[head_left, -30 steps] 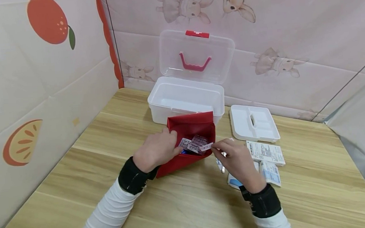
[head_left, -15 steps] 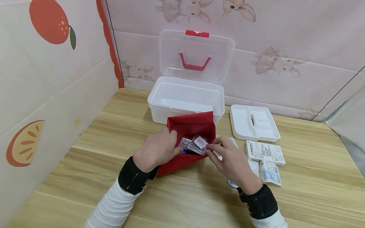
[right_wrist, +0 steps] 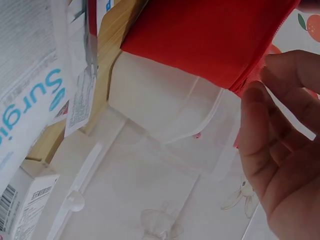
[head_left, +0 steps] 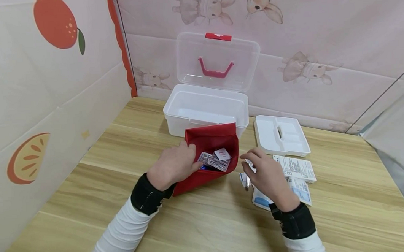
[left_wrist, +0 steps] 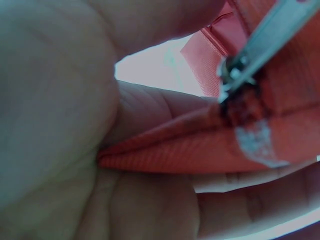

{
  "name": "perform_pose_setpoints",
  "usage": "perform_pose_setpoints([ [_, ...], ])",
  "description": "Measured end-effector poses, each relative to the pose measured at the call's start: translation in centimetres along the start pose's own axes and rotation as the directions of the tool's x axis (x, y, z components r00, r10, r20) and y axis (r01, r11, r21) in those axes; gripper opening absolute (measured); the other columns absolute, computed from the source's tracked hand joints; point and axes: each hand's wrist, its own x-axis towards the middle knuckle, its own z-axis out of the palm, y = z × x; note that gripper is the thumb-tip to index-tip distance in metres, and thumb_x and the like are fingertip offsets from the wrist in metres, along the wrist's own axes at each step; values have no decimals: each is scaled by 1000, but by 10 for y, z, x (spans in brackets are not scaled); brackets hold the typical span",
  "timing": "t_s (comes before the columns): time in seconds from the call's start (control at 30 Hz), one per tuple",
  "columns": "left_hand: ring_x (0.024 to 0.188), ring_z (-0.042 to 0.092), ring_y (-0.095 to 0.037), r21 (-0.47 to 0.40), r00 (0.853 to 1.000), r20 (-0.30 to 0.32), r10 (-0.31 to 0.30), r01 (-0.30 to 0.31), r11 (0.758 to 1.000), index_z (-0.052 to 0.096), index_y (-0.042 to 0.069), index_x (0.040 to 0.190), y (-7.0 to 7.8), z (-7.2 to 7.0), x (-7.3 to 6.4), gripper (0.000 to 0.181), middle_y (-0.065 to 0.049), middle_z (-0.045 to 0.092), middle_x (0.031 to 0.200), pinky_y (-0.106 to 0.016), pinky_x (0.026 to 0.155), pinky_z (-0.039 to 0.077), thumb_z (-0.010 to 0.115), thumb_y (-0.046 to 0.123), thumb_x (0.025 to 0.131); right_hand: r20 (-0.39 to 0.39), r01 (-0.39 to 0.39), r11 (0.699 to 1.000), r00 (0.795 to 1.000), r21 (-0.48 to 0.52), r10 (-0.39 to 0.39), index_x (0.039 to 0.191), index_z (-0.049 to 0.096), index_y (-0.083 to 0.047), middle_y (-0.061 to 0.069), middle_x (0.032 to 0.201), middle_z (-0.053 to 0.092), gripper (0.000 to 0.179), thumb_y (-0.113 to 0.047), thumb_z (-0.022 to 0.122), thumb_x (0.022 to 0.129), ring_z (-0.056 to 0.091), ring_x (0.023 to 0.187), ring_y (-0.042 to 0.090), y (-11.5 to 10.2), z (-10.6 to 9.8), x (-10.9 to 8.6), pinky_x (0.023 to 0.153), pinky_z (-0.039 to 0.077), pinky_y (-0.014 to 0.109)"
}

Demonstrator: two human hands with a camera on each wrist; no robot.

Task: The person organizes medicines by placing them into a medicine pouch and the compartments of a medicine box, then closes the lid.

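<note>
A red zippered pouch (head_left: 191, 183) stands with its mouth open in the middle of the table. My left hand (head_left: 171, 165) grips its left edge, and the left wrist view shows the fabric between thumb and fingers beside a metal zipper pull (left_wrist: 272, 40). Inside lie silver blister packs (head_left: 219, 164), with a small white sachet (head_left: 223, 154) on top and a bit of blue below. Just right of the pouch is my right hand (head_left: 269, 176), fingers loosely bent and holding nothing. Below its fingertips lies a narrow shiny metallic item (head_left: 247, 183).
Behind the pouch stands a translucent box (head_left: 176, 121), its lid (head_left: 186, 62) raised against the wall. A white divided tray (head_left: 267, 134) lies to its right. Near my right hand are a white printed carton (head_left: 300, 169), a blue-white packet (head_left: 302, 191) and another packet (head_left: 262, 199) lettered in blue.
My right hand carried a small white sachet into the pouch, let it go onto the blister packs, then drew back to the right. The left hand has kept its grip on the pouch.
</note>
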Motion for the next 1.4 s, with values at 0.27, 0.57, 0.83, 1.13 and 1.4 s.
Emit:
perform_pose_setpoints([
  [0.27, 63, 51, -22, -6, 1000, 8, -3, 3, 1000, 53, -1, 103, 0, 0, 0, 43, -15, 51, 88, -33, 48, 48, 63, 37, 84, 130, -88, 995, 987, -47, 93, 96, 68, -8, 8, 91, 61, 19, -7, 70, 77, 56, 67, 18, 10, 4, -3, 55, 53, 33],
  [0.57, 64, 52, -22, -3, 1000, 1, 2, -2, 1000, 53, -1, 104, 1, -1, 0, 44, -15, 51, 87, -32, 48, 47, 62, 37, 84, 270, -198, 978, 940, -63, 208, 97, 68, -8, 10, 99, 62, 22, -8, 73, 75, 58, 79, 22, 21, 9, -6, 70, 55, 41],
  [0.83, 65, 51, -22, 4, 1000, 6, 4, -4, 1000, 53, -2, 107, 1, 0, 0, 46, -16, 51, 88, -32, 49, 47, 62, 37, 84, 314, -220, 973, 921, -75, 232, 96, 68, -9, 9, 96, 62, 19, -11, 72, 77, 56, 76, 20, 24, 13, -8, 67, 54, 40],
  [1.13, 66, 51, -22, 21, 1000, 1, 9, -9, 1000, 53, -2, 108, 0, 0, 0, 47, -16, 51, 88, -31, 49, 48, 63, 37, 84, 355, -243, 966, 898, -93, 260, 97, 69, -9, 9, 94, 62, 19, -12, 71, 78, 55, 75, 20, 28, 17, -10, 67, 54, 38],
  [1.4, 67, 51, -22, 27, 1000, 0, 14, -14, 1000, 53, -2, 109, 0, 0, 0, 47, -16, 51, 89, -31, 50, 47, 63, 37, 84, 391, -261, 960, 878, -96, 278, 98, 69, -11, 9, 96, 63, 19, -15, 70, 80, 55, 77, 20, 29, 19, -10, 68, 54, 39],
])
